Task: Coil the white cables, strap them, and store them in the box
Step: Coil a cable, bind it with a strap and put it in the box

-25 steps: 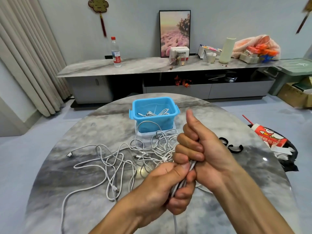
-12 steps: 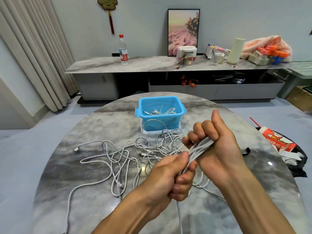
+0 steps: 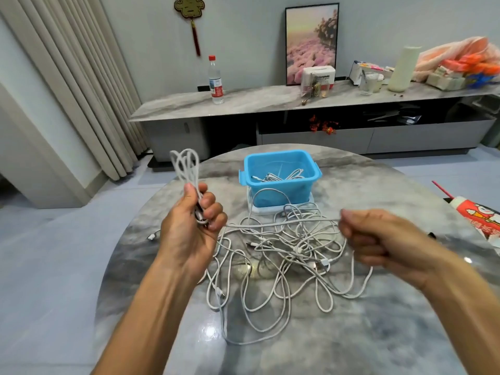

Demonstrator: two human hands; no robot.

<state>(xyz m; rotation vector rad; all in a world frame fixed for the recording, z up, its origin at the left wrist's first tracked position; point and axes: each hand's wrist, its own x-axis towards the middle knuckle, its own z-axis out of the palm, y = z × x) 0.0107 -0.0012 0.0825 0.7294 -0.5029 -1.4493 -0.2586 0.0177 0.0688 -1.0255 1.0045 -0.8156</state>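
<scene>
A: Take the blue plastic box as the marker. Where are the hands?

B: Both nearer the camera than the box. The left hand is up and to the left of it, fingers curled round a bundle of coiled white cable; the loops stick up above the fist. The right hand is to the right of the box and a little lower, fingers curled in, blurred by motion

A: Is the right hand holding anything?

B: A single white strand runs taut from the left fist across to the right one, and seems to end at the curled fingers. So it looks to be pinching that strand, though the blur hides the exact grip

A: And the other cables?

B: A tangle of loose white cables lies on the round marble table, just in front of the box and between the two hands. One loop rests against the box's front wall. A few cables already lie inside the box, which stands on a pale lid or tray

A: Anything behind the box?

B: A long low cabinet along the wall, with a water bottle towards its left end and a framed picture behind its middle. Curtains hang far to the left
</scene>
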